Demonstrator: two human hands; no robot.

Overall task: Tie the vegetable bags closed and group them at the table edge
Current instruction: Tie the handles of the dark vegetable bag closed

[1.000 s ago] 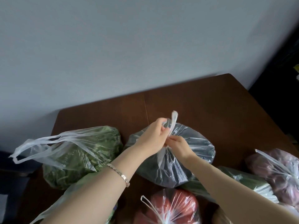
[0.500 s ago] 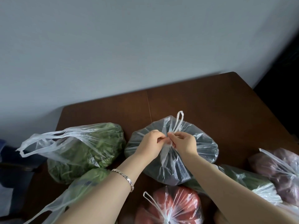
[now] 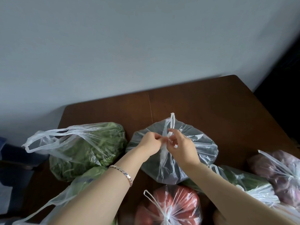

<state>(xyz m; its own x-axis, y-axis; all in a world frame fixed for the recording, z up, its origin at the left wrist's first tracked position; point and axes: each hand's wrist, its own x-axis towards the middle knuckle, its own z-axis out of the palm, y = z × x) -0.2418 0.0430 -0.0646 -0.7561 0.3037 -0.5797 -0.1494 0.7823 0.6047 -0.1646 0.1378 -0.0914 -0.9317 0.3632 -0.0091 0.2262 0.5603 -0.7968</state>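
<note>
Left hand (image 3: 151, 144): fingers curled, pinching the gathered plastic at the neck of the clear bag (image 3: 201, 143). Right hand (image 3: 181, 147): fingers curled, pinching the same twisted plastic from the other side. The two hands nearly touch at the fingertips. One handle (image 3: 172, 121) stands upright just above the hands. A bracelet (image 3: 124, 172) sits on the left wrist.

The clear bag holds dark contents and rests near the middle of the table (image 3: 203, 103), under both hands. Left of it lies the greens bag (image 3: 84, 148), handles loose and spread open. A second green bag (image 3: 86, 177) lies against its near side. The red bag (image 3: 177, 203) sits nearest the person, its neck gathered. A long green bag (image 3: 240, 178) touches the clear bag's right side; the purple bag (image 3: 279, 169) lies beyond it at the right edge. A wall (image 3: 129, 46) backs the table.
</note>
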